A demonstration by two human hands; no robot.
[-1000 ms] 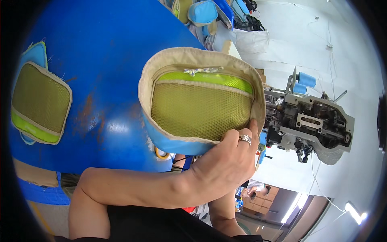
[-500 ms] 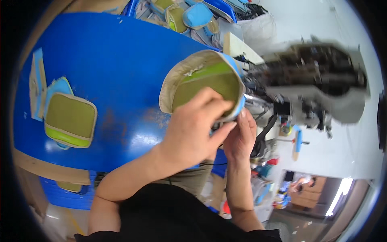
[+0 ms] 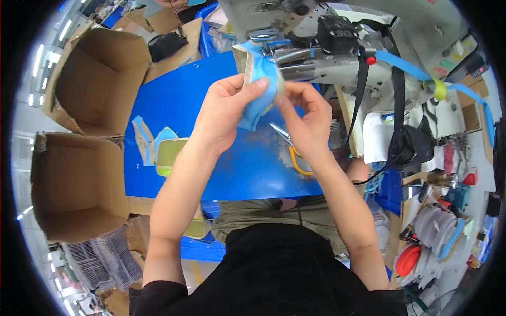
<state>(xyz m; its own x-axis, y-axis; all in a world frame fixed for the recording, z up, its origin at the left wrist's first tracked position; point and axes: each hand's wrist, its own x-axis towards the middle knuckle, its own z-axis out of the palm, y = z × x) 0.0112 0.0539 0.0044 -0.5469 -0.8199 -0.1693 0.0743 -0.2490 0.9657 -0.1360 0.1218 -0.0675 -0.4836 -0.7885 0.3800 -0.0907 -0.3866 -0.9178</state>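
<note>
Light-blue fabric pouch piece with beige binding edge (image 3: 257, 92), upper centre of the frame, held up against the arm of the grey industrial sewing machine (image 3: 337, 58). Top end of the piece sits at the machine's needle area; the lower end hangs over the blue worktop (image 3: 190, 105).

Left hand (image 3: 224, 113) grips the piece from the left side, fingers (image 3: 247, 89) closed narrow across its blue face, thumb hidden behind. Right hand (image 3: 305, 118) pinches the right edge of the piece, fingers curled tight on the beige binding. Both hands touching the piece, close together.

Just below the hands, partly hidden by the right wrist: yellow-handled scissors (image 3: 291, 150) lying on the worktop. Left of centre on the worktop: a flat lime-green mesh pouch panel with beige trim (image 3: 169, 155), and beside it light-blue fabric cut pieces (image 3: 145, 139).

Left side of the frame: two open brown cardboard boxes, one upper left (image 3: 100, 79), one lower left (image 3: 74, 184). Blue webbing strap (image 3: 411, 66) runs across the machine toward the upper right.
</note>
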